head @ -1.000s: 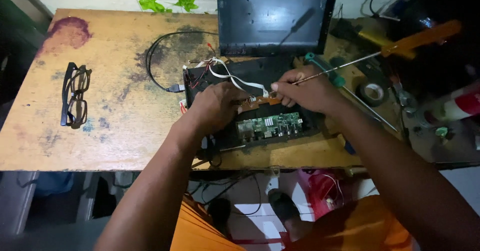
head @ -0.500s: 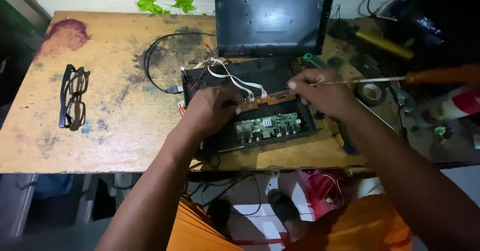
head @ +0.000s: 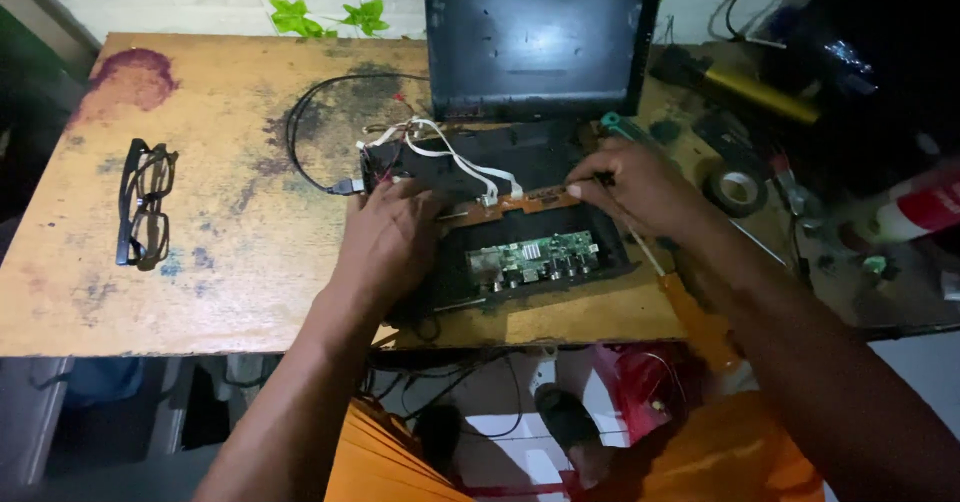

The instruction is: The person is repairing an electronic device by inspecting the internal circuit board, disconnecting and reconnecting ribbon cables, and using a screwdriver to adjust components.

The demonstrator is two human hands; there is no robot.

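An opened black casing [head: 545, 157] lies on the worn wooden table [head: 230, 252], with a green circuit board [head: 530, 259] and a narrow brown board [head: 510, 205] inside it. My left hand [head: 390, 242] presses flat on the casing's left part, next to the white ribbon wires [head: 450, 157]. My right hand [head: 640, 187] grips a screwdriver [head: 645, 252] near its tip, which rests at the brown board's right end. Its orange handle [head: 690, 312] points back toward me, over the table's front edge.
A black monitor panel [head: 540, 37] stands behind the casing. Folded glasses [head: 145, 202] lie at the left. A black cable [head: 305, 142] loops by the casing. At the right are a tape roll [head: 738, 190], a yellow-handled tool [head: 760, 92] and a red and white can [head: 920, 212].
The screwdriver has swung round: its orange handle pointed to the far right before and now points toward me. My right hand stayed over the brown board; my left hand barely moved.
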